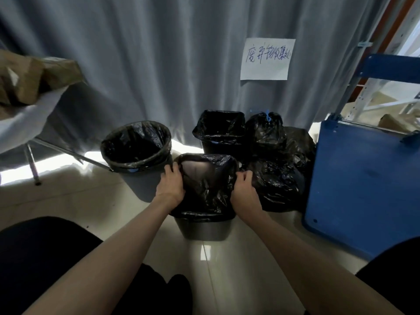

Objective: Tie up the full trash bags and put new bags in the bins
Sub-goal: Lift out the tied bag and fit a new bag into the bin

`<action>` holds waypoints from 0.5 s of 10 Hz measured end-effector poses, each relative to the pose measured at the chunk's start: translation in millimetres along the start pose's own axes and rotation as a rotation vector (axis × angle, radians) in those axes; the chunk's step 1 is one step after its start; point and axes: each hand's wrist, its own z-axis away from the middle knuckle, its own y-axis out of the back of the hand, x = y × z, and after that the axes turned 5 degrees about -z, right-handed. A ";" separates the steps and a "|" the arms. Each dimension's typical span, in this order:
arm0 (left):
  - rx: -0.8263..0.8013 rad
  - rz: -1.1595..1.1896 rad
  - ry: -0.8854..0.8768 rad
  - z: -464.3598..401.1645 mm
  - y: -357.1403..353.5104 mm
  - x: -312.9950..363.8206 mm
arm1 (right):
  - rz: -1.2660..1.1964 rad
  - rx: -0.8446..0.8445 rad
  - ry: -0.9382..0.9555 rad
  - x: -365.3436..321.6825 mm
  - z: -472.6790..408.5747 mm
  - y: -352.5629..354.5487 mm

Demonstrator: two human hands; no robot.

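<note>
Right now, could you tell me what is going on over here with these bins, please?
A person is fitting a black plastic liner bag over the nearest dark square bin. The left hand and right hand each hold the bag at opposite rim edges. Behind, a round lined bin and a square lined bin stand ready, beside tied full black trash bags.

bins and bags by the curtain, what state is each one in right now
near bin: lined, bag folded over rim, both hands on it
left hand: fingers curled over the bag at the rim
right hand: fingers pinching the bag at the rim
round bin: lined, open
back bin: lined, open
full bag: tied shut with blue string
sign: on curtain
</note>
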 end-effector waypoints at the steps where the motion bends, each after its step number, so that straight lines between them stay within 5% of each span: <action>1: 0.000 0.050 0.004 -4.8 -2.1 -8.5 | -0.025 -0.025 0.049 -0.5 -2.5 -6.8; 4: 0.019 0.045 -0.016 -1.3 -13.6 -29.9 | 0.141 -0.165 0.223 0.9 -10.6 -31.1; 5: 0.013 0.018 -0.045 -4.0 -13.9 -38.6 | 0.003 -0.119 0.184 -10.4 -15.8 -28.0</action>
